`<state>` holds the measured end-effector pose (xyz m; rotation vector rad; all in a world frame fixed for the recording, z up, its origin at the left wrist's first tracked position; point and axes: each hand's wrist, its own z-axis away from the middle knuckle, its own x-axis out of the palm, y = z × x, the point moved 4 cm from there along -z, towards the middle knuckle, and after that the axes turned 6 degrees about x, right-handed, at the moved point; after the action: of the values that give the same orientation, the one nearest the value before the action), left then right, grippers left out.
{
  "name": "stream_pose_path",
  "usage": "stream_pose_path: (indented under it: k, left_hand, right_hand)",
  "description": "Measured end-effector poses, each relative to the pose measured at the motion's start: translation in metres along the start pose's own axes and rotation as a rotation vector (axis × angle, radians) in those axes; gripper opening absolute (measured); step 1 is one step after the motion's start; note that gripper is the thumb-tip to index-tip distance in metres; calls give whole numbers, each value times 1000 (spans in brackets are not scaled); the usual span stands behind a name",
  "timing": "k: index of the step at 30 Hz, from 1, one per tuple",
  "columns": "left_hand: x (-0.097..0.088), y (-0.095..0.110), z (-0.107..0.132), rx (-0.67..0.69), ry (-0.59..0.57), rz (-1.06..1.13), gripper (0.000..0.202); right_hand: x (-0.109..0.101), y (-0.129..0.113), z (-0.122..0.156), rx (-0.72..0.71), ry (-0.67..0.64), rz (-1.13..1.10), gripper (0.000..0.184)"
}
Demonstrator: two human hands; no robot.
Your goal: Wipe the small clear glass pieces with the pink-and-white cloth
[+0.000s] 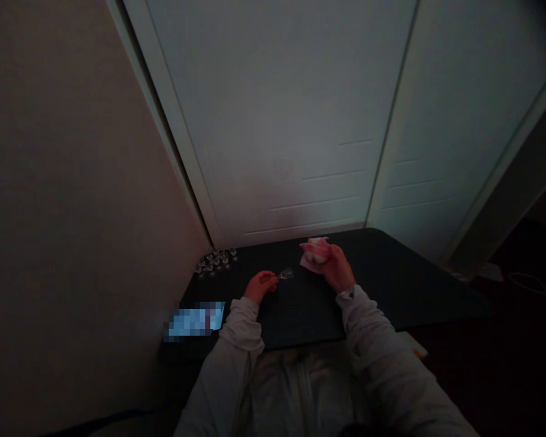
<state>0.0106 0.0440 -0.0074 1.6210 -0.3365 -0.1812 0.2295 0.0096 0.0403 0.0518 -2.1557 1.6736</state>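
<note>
My left hand (262, 286) is closed on a small clear glass (286, 274), which lies sideways with its wide end pointing right. The fingers grip its narrow end, just above the dark table (300, 315). Held up to the right is a pink and white cloth (315, 250), bunched in my right hand (339, 269), with a corner hanging down. The cloth and the glass are apart. Dim light leaves the fine details of both hands unclear.
Several small clear glasses (216, 261) stand grouped at the table's back left corner. A lit, blurred-out screen (195, 320) lies at the left edge. White panelled doors (282, 121) rise behind the table, and a wall (82, 212) borders it on the left.
</note>
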Motion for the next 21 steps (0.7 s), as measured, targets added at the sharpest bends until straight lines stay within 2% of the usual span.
stream_pose_path:
  k: [3, 5, 7, 9, 11, 14, 17, 21]
  left_hand:
    - [0, -2, 0, -13, 9, 24, 39]
    - [-1, -2, 0, -23, 13, 40, 40]
    - [0, -2, 0, -25, 8, 55, 41]
    - [0, -2, 1, -24, 2, 64, 41]
    - [1, -1, 2, -30, -2, 56, 41]
    - [2, -1, 2, -33, -11, 47, 42]
    - [3, 0, 2, -23, -16, 66, 43]
    - [2, 0, 2, -26, -9, 59, 43]
  right_hand:
    - [27, 10, 13, 138, -247, -3, 26]
    - [38, 18, 19, 193, -344, 7, 25]
    - [40, 26, 20, 214, -360, 10, 25]
    - [37, 32, 18, 212, -320, 66, 26]
    - [34, 35, 16, 167, -287, 219, 28]
    - [36, 32, 18, -14, -289, 514, 32]
    - [45, 31, 23, -179, -386, 680, 34]
    - [50, 38, 27, -215, -510, 830, 35]
